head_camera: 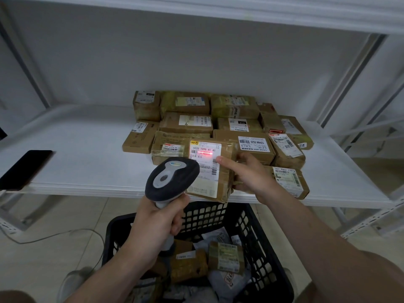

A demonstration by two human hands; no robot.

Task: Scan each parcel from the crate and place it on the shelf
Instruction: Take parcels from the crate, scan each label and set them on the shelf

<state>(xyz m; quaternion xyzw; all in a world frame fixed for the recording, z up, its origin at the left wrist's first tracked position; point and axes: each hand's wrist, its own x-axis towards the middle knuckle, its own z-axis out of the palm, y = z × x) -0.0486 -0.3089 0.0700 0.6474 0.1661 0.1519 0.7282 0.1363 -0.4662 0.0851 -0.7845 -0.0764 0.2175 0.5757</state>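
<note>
My left hand (157, 221) grips the handle of a grey and black barcode scanner (171, 178), its head aimed at a brown cardboard parcel (223, 186). My right hand (251, 173) holds that parcel by its right side, tilted over the front edge of the white shelf (87, 167). A red scan line glows on the parcel's white label. Several brown parcels (188, 124) lie packed together on the shelf behind. Below, the black plastic crate (264, 248) holds several more parcels and grey mail bags.
A black phone (24, 169) lies on the shelf's left front edge. White metal shelf uprights (354, 77) stand at right and left, with another shelf board overhead. A thin cable (65, 235) runs over the tiled floor left of the crate.
</note>
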